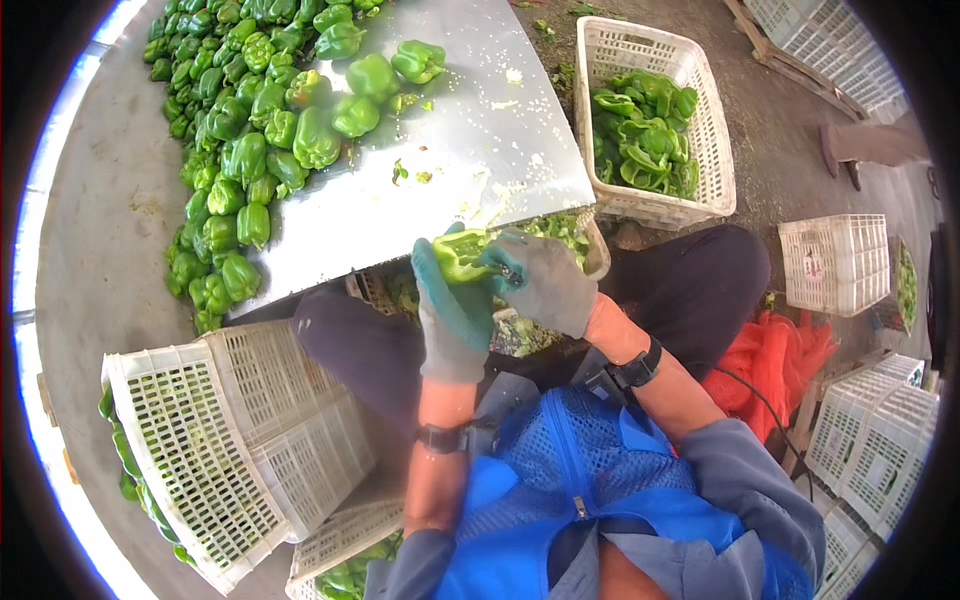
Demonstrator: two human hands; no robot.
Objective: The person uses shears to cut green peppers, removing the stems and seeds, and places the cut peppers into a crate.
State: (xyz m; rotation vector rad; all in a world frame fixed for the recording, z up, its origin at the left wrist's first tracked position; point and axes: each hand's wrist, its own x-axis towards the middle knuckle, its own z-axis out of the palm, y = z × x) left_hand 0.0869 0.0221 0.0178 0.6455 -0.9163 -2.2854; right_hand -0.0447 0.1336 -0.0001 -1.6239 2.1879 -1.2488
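In the head view, seeing a white crate (712, 140) of opened peppers (648, 135) beyond the right hand (548, 283), a second crate (599, 252) of pale green scraps (562, 232) partly under the edge of the metal table (490, 145), and a third crate (340, 532) of green peppers (350, 577) at lower left. Cupping a cut green pepper (459, 256) in the half-curled left hand (453, 312), just off the table's near edge. Curling the right hand round a small dark thing (512, 272), hard to identify, at the pepper's right side. Finding open metal, speckled with seeds (514, 76), between the piled whole peppers (240, 150) and the right edge. Seeing the third crate cut off below and the second mostly hidden behind hands and table.
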